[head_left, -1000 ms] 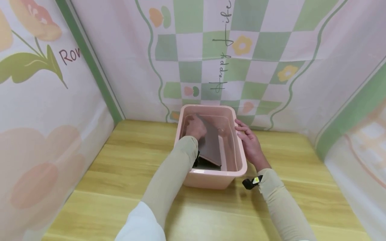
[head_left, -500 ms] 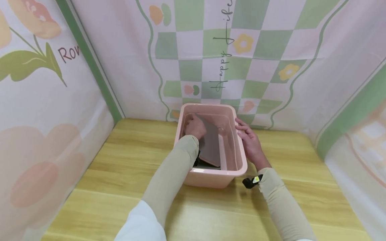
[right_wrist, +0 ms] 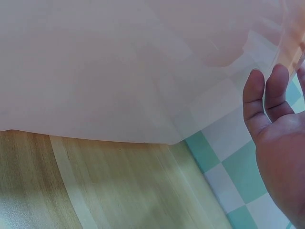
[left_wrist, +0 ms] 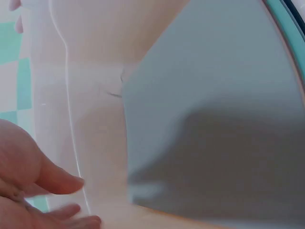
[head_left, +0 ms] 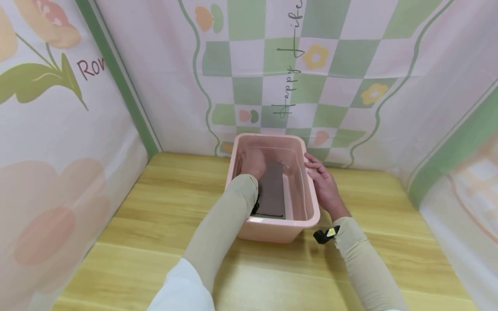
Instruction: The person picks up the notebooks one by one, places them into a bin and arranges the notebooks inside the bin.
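A pink plastic bin [head_left: 289, 224] stands on the wooden table. Inside it lies a flat grey rectangular panel, like a notebook cover [head_left: 272, 190], with an orange-pink lower edge in the left wrist view. My left hand [head_left: 253, 162] reaches into the bin's left side, thumb and fingers apart beside the grey cover [left_wrist: 214, 62] and holding nothing. At the bin's right side, my right hand [head_left: 324, 185] rests its loosely bent fingers against the outside near the rim. In the right wrist view, those fingertips [right_wrist: 254, 78] lie right at the pale bin wall [right_wrist: 95, 71].
The wooden table [head_left: 155, 216] spreads around the bin. A checked fabric backdrop [head_left: 272, 86] rises directly behind it, with printed side curtains left and right. A teal strip [left_wrist: 286, 33] shows beside the grey cover in the left wrist view.
The grey cover, earlier tilted in the bin with its left edge raised at my left hand, now lies flatter. My left hand has let go of it; the right hand stays at the rim.
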Demonstrator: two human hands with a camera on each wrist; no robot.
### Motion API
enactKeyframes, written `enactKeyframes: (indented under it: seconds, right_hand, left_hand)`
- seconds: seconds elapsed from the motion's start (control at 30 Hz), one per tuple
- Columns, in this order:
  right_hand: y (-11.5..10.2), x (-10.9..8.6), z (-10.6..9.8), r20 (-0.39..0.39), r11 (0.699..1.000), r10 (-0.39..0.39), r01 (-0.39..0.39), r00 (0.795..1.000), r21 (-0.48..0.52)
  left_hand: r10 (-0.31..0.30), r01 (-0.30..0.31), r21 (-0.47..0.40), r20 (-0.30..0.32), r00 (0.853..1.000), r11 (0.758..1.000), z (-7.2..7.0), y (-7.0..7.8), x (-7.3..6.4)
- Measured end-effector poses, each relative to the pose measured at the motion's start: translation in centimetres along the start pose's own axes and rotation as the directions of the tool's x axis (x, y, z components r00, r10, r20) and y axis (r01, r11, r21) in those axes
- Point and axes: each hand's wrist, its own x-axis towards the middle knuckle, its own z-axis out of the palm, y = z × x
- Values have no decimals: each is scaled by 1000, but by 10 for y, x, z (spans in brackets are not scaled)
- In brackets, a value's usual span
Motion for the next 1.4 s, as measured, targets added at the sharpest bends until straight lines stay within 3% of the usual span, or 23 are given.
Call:
enactKeyframes:
  seconds: [0.03, 0.17, 0.37, 0.43, 0.6, 0.7, 0.87, 1.0, 1.1, 1.17, 1.33, 1.4]
  right_hand:
    - [0, 0, 0, 1, 1000, 0, 0, 1000, 4]
    - [-1, -1, 0, 3, 1000, -3, 3, 1000, 3]
    - [-1, -3, 1, 13, 1000, 4, -4, 1000, 17]
    - [-1, -3, 2, 13, 1000, 8, -8, 1000, 23]
    - [-2, 1, -1, 34, 998, -19, 21, 999, -62]
    - [-6, 4, -7, 57, 983, -27, 37, 998, -177]
    - [-16, 3, -14, 90, 933, 7, 25, 996, -359]
    - [-26, 2, -19, 111, 876, 37, 21, 993, -482]
    - [-36, 3, -22, 117, 798, 42, 37, 992, -601]
    - [-44, 4, -22, 135, 733, 34, 67, 990, -677]
    - [-59, 9, -17, 248, 531, -11, 216, 969, -819]
    - [-62, 11, -16, 299, 459, -32, 280, 954, -844]
  left_hand:
    - [23, -23, 19, -6, 1000, 1000, -1, 0, 0]
    - [14, -14, -41, -3, 1000, 999, -2, 3, -1]
    - [63, -63, -24, -23, 998, 998, -3, 4, -3]
    - [94, -96, -91, -26, 995, 991, -5, 5, -6]
    - [181, -192, -263, -66, 981, 945, -19, 11, -10]
    - [183, -195, -326, -67, 981, 925, -29, 15, -10]
    - [144, -161, -451, -73, 987, 878, -40, 14, -13]
    - [153, -181, -513, -97, 983, 839, -48, 12, -16]
    - [176, -218, -533, -129, 976, 817, -57, 12, -18]
    - [182, -242, -553, -162, 970, 797, -64, 11, -20]
    - [189, -311, -601, -259, 947, 736, -86, 4, -23]
    - [190, -328, -600, -283, 940, 730, -95, -2, -24]
